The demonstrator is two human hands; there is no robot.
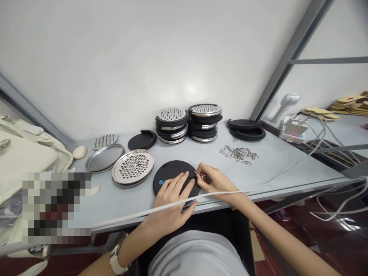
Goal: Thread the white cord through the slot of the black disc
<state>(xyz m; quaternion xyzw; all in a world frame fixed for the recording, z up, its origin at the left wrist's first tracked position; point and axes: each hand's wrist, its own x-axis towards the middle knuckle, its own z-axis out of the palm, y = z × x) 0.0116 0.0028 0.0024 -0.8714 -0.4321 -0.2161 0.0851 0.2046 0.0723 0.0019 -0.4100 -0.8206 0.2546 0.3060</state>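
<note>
A round black plastic holder (176,165) with a blue dot lies on the table in front of me. Across its top rests my left hand (172,190), fingers stretched out and spread, pressing on the surface. Beside the holder's right edge, my right hand (214,180) pinches a small metal clip (202,176) that touches the rim; its far end is hidden by the fingers. Similar metal clips (240,153) lie in a loose pile farther right. To the left sits a round metal grater plate (133,166), overlapping the edge of plain metal discs (105,158).
Two stacks of graters in black holders (171,130) (203,126) stand against the wall. More black holders (142,140) (247,132) flank them. A white cable (276,177) crosses in front of my forearms. A pale bag (25,153) is at left, a scanner (287,103) at right.
</note>
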